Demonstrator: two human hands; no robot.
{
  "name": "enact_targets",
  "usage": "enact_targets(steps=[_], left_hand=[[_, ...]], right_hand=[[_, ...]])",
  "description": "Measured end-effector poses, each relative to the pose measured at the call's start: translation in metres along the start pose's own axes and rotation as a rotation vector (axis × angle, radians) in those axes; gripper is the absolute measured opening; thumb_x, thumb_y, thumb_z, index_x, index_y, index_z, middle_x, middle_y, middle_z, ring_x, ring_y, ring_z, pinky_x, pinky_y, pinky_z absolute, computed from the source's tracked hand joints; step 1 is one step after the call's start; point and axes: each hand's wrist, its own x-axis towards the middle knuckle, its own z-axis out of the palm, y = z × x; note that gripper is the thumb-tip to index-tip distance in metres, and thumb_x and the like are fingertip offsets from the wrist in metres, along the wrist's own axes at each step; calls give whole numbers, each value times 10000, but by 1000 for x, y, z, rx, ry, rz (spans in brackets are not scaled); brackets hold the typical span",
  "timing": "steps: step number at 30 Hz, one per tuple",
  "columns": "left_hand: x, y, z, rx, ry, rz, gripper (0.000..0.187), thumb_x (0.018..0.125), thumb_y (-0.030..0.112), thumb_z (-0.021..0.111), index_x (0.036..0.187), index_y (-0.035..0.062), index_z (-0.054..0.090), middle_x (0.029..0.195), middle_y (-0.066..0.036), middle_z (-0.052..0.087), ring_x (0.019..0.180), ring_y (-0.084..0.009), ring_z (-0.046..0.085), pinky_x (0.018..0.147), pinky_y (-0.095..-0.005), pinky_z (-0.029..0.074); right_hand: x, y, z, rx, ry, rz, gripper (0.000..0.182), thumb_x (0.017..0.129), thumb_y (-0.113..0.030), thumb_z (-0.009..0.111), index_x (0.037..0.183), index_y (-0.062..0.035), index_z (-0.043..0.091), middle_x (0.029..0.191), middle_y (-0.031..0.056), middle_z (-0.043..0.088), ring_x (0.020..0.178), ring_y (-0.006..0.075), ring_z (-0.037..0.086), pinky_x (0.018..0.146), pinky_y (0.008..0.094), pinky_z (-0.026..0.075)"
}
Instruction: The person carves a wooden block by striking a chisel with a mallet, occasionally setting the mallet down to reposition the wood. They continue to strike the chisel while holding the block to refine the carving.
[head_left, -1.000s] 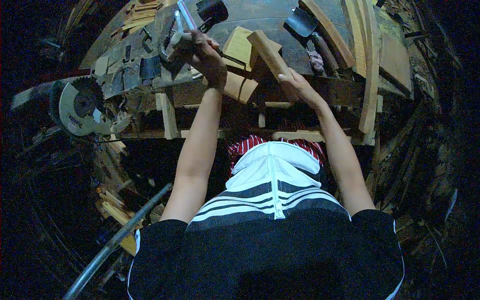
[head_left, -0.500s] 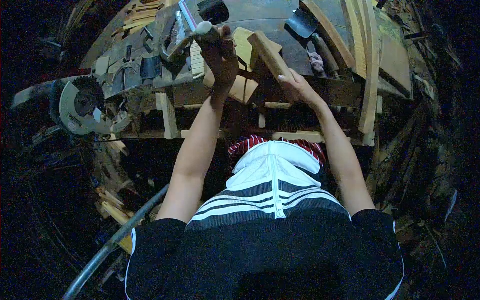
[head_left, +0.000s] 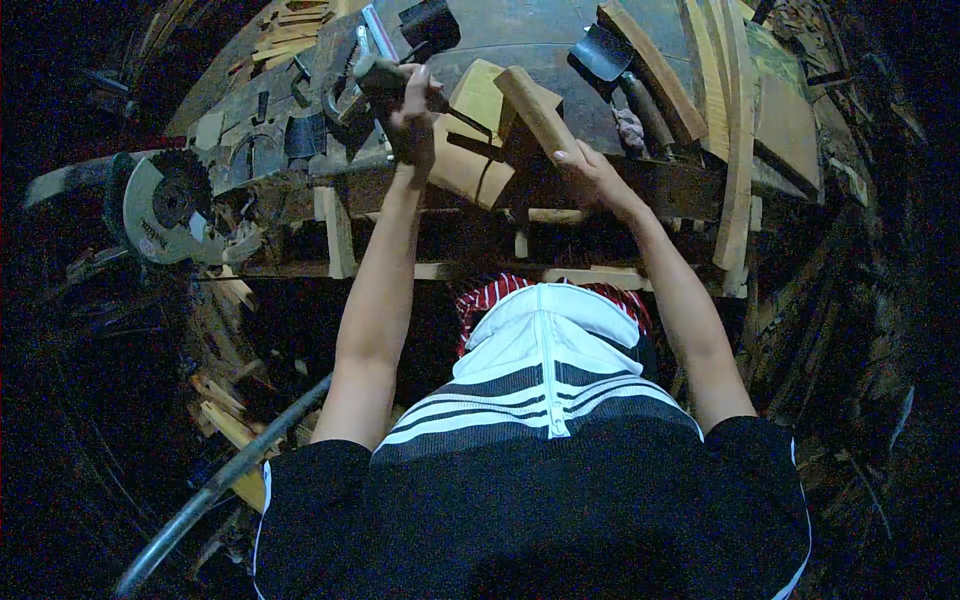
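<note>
My left hand (head_left: 412,125) is closed around the thick round handle of a chisel (head_left: 466,119). Its narrow dark blade points right and down over a light wooden piece (head_left: 458,165) with dark slots at the bench's front edge. My right hand (head_left: 597,180) grips the near end of a thick wooden bar (head_left: 537,108), which slants up and left beside the slotted piece. A yellowish wood block (head_left: 476,88) lies just behind, between the chisel and the bar.
The dark workbench (head_left: 510,40) carries a wide dark blade (head_left: 602,50), long wooden strips (head_left: 741,130) on the right and small wood pieces (head_left: 290,35) at the far left. A circular saw (head_left: 165,205) sits at left; a metal pipe (head_left: 220,485) slants below.
My left hand has tilted and shifted left, laying the chisel lower so its blade shows over the slotted wood. My right hand and the wooden bar have barely moved.
</note>
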Motion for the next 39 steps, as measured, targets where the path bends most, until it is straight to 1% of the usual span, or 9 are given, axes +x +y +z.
enact_targets(steps=[2, 4, 6, 8, 11, 13, 24, 36, 39], left_hand=[[2, 5, -5, -49, -31, 75, 142, 875, 179, 600, 919, 57, 543, 778, -5, 544, 746, -91, 542, 681, -249, 445], [10, 14, -10, -416, -164, -136, 152, 868, 157, 597, 959, 59, 524, 774, 7, 518, 736, -92, 524, 707, -245, 442], [20, 1, -24, -452, -239, -212, 151, 872, 146, 588, 978, 65, 519, 771, 10, 503, 717, -92, 512, 692, -249, 442], [23, -6, -30, -487, -320, -289, 153, 876, 135, 579, 997, 71, 513, 768, 14, 489, 698, -91, 500, 677, -252, 442], [19, -4, -31, -181, -194, -269, 99, 885, 111, 572, 972, 90, 528, 736, 30, 471, 636, -76, 463, 629, -250, 428], [20, -7, -30, -412, -124, -286, 59, 893, 102, 575, 940, 110, 540, 691, 50, 454, 591, -57, 438, 587, -248, 411], [11, 16, -16, -416, -32, -253, 113, 878, 89, 608, 955, 100, 526, 653, 27, 462, 574, -65, 456, 550, -251, 416], [9, 6, -6, -363, 50, -297, 146, 917, 163, 564, 1016, 111, 470, 691, 20, 469, 573, -70, 457, 559, -224, 437], [2, 8, 9, -160, 38, -190, 134, 927, 194, 552, 1018, 120, 489, 710, 35, 466, 598, -53, 434, 584, -211, 409]], right_hand=[[-4, -4, 2, 63, -27, 36, 676, 839, -503, 574, 1307, -40, 419, 1094, 38, 500, 957, 121, 445, 857, 254, 355], [-2, -2, 2, 46, -11, 14, 658, 839, -503, 576, 1288, -45, 431, 1035, 25, 504, 904, 114, 457, 810, 248, 371], [-1, 2, 2, 34, 8, -5, 640, 839, -503, 578, 1269, -49, 443, 975, 13, 508, 852, 106, 468, 762, 241, 386], [1, 4, 1, 56, 6, 41, 650, 812, -487, 616, 1257, -35, 473, 1156, 75, 532, 1040, 155, 488, 924, 289, 370], [0, 5, 0, 87, -47, 63, 628, 846, -499, 571, 1272, -55, 441, 972, 33, 513, 858, 106, 477, 768, 238, 388], [-2, 4, 3, 48, -18, 48, 642, 846, -502, 566, 1285, -52, 432, 1013, 46, 513, 900, 113, 473, 807, 247, 376], [-3, -2, 6, -27, 25, -1, 669, 836, -522, 563, 1277, -35, 434, 990, 43, 518, 890, 129, 477, 807, 260, 377], [-2, 4, 10, 43, 29, -28, 667, 838, -494, 576, 1295, -35, 417, 1036, 48, 514, 913, 140, 479, 834, 281, 384], [-6, -1, 8, 1, 56, 39, 676, 807, -506, 620, 1244, -10, 477, 1121, 72, 545, 994, 158, 505, 890, 285, 387]])
